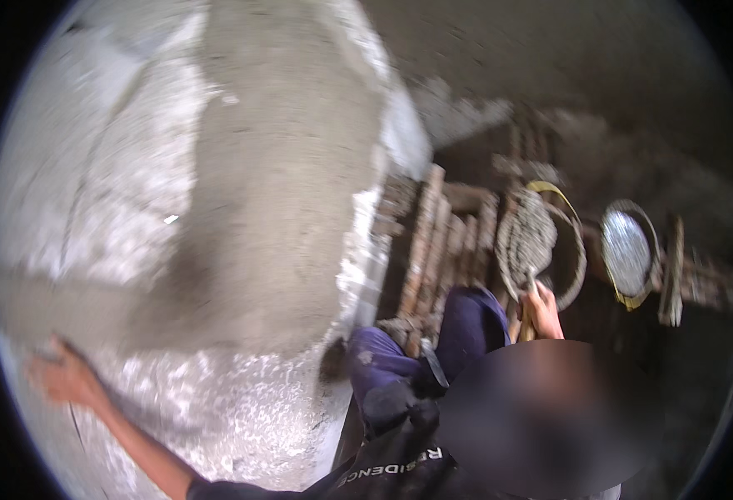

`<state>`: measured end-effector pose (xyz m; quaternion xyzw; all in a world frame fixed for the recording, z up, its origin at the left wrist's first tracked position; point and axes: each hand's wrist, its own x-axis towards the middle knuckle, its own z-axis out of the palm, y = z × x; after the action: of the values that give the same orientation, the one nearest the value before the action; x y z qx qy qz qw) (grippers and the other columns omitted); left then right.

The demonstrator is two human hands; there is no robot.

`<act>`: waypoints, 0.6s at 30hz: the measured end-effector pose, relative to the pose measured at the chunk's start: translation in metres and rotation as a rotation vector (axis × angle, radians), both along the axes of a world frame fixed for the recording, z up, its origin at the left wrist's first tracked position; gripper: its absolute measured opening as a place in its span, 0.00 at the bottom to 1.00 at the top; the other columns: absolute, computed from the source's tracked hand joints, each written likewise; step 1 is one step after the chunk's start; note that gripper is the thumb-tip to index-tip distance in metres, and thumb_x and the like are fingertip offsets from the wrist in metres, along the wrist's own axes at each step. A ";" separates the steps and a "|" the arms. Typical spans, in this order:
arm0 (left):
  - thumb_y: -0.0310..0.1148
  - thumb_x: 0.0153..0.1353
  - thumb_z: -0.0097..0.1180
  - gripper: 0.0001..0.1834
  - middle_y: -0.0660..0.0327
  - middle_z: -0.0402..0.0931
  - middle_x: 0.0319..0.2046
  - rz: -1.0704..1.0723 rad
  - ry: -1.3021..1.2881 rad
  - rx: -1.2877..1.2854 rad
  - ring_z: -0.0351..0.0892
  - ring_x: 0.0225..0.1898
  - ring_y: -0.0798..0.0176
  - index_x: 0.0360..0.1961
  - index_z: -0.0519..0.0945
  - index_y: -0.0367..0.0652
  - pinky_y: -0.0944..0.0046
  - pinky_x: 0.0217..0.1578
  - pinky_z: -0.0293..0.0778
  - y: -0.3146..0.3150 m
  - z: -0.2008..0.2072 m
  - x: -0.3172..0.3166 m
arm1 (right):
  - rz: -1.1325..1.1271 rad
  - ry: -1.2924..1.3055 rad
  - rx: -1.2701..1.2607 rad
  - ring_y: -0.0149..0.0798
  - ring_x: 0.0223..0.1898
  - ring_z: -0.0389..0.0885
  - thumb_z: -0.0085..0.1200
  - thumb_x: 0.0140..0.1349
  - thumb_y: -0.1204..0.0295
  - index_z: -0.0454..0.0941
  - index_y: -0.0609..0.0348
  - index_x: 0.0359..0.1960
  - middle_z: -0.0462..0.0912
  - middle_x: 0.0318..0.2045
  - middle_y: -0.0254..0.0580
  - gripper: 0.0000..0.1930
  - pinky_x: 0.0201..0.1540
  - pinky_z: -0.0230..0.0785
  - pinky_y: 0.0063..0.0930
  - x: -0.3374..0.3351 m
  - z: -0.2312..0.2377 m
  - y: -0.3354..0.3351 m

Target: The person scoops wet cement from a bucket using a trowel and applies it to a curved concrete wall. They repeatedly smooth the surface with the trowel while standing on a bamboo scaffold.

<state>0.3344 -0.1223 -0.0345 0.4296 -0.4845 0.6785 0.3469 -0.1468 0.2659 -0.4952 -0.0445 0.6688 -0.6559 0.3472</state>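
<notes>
My left hand (67,379) is stretched out at the far left, its fingers apart, against or just over the pale wall (241,408); contact is hard to tell. At the right, my right hand (543,312) is closed around the handle of what looks like a trowel. Grey wet mortar (529,229) lies thick in an oval heap just beyond that hand, hiding most of the tool. Around and beside the heap shows the round rim of a bucket (581,258) with a yellow handle. A blurred dark patch covers my right forearm.
Smooth grey plaster (291,167) coats part of the wall. Below are wooden poles (433,242) laid side by side, near my knees (475,321). Farther right stands a second bucket (630,250) with a shiny pale surface inside, next to a short upright wooden piece (675,275).
</notes>
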 end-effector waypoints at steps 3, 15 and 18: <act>0.62 0.59 0.33 0.40 0.51 0.47 0.64 -0.086 0.001 -0.050 0.45 0.65 0.50 0.64 0.52 0.46 0.41 0.60 0.43 0.008 -0.008 -0.017 | -0.096 0.018 -0.380 0.27 0.15 0.68 0.45 0.57 0.67 0.69 0.61 0.43 0.69 0.18 0.32 0.14 0.17 0.63 0.21 0.016 0.055 -0.032; 0.57 0.62 0.34 0.36 0.50 0.44 0.65 -0.162 0.044 0.073 0.38 0.67 0.51 0.64 0.51 0.44 0.43 0.62 0.35 0.032 -0.009 -0.035 | -1.013 0.711 -0.590 0.40 0.37 0.71 0.51 0.55 0.69 0.67 0.67 0.48 0.73 0.35 0.49 0.20 0.42 0.66 0.34 -0.022 0.223 -0.266; 0.57 0.61 0.34 0.37 0.51 0.43 0.65 -0.091 0.069 0.091 0.37 0.67 0.50 0.64 0.50 0.43 0.44 0.62 0.33 0.034 -0.006 -0.035 | -0.902 0.915 -0.464 0.44 0.41 0.70 0.47 0.58 0.72 0.66 0.68 0.46 0.71 0.39 0.53 0.16 0.46 0.64 0.35 0.023 0.267 -0.326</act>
<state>0.2992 -0.0880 -0.0408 0.4456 -0.5218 0.6240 0.3738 -0.1239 -0.0602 -0.2281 -0.1076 0.5434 -0.7780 -0.2965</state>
